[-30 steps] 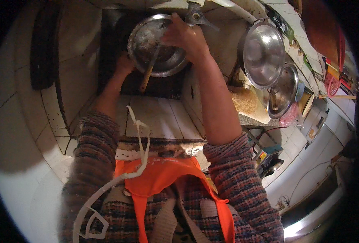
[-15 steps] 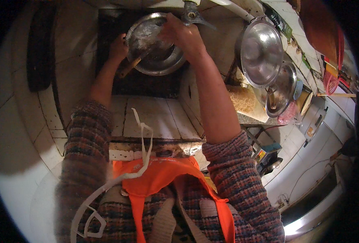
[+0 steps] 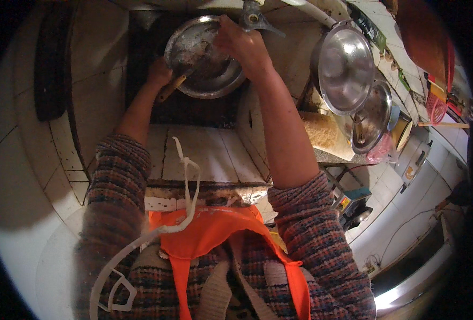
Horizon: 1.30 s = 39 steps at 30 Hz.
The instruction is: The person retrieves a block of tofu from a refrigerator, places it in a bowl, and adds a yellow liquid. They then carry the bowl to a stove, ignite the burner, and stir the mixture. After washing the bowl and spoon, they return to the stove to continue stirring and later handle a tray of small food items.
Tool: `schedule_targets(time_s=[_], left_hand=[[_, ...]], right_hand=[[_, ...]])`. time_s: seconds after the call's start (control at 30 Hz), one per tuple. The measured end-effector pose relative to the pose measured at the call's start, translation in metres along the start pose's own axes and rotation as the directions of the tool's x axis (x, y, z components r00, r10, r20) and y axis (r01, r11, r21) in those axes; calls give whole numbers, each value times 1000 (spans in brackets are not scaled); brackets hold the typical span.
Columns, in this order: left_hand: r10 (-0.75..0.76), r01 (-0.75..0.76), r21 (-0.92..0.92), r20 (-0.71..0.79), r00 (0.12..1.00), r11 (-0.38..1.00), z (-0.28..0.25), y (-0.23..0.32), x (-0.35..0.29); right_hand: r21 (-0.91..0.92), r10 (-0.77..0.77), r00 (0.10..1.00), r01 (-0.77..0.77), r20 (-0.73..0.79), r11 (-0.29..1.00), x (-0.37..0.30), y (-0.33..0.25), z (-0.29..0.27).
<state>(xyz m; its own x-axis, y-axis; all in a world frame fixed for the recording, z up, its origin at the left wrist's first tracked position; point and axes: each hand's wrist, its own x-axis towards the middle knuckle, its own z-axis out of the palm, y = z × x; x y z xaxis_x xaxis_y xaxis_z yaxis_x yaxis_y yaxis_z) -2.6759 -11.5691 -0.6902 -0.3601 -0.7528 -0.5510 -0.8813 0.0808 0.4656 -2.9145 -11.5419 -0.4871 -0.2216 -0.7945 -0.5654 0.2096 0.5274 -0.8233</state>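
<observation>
A round metal basin (image 3: 209, 89) sits tilted in the dark sink (image 3: 193, 114), with wet, shiny patches inside. On the basin's left rim, my left hand (image 3: 159, 73) is closed, its fingertips mostly hidden behind the edge. My right hand (image 3: 241, 49) reaches over the basin's upper right side with its fingers curled together at the inside wall; what they hold, if anything, is hidden. A tool with a wooden handle (image 3: 171, 88) leans across the lower left rim, its dark shaft running into the basin. A metal tap (image 3: 253, 20) stands just above my right hand.
Right of the sink, a shiny metal bowl (image 3: 346, 72) leans above a second metal pan (image 3: 372, 120) holding a utensil. Beside them lie a brown scrap-like mat (image 3: 324, 133) and a pink plastic bag (image 3: 380, 151). A white tiled ledge (image 3: 204, 154) fronts the sink.
The basin has shifted slightly, and the pale patch inside it has thinned. My left hand sits a little lower and farther right. My right hand has moved slightly and looks less blurred.
</observation>
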Motion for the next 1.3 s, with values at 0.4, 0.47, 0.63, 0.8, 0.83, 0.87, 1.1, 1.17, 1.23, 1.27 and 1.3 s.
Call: schedule_targets(time_s=[0.4,0.47,0.63,0.8,0.83,0.87,1.1,1.17,1.23,1.27,1.3], left_hand=[[186,-182,39,-183,965,983,4,-2,8],[157,-158,7,-149,976,987,-4,5,-1],[-50,303,-424,512,857,853,-18,13,-29],[17,33,-130,364,931,991,-13,31,-56],[255,-300,145,268,929,943,-12,37,-65],[476,-488,476,155,866,732,-13,43,-73],[-52,62,129,-79,996,990,-39,65,-146],[-32,49,159,-106,994,986,-45,62,-157],[18,4,112,-190,982,994,-50,58,-168],[-23,39,92,-166,986,995,-52,55,-174],[40,-16,104,-237,971,994,-54,53,-180]], right_hand=[[-162,-165,982,149,-90,976,5,6,1],[-59,-100,993,97,-58,994,4,6,1],[-174,-159,985,146,-61,974,8,12,-1],[-363,-174,978,123,-111,924,9,5,0],[-367,-147,980,88,-135,926,5,0,0],[-395,-98,984,32,-148,918,-3,-6,0],[-308,-447,821,349,-355,885,-80,-44,-16],[-554,-594,760,385,-264,739,-89,-54,-24],[-789,-712,695,383,-96,480,-93,-61,-26],[-848,-725,689,370,-23,379,-95,-64,-24],[-899,-697,717,300,-8,319,-95,-65,-19]])
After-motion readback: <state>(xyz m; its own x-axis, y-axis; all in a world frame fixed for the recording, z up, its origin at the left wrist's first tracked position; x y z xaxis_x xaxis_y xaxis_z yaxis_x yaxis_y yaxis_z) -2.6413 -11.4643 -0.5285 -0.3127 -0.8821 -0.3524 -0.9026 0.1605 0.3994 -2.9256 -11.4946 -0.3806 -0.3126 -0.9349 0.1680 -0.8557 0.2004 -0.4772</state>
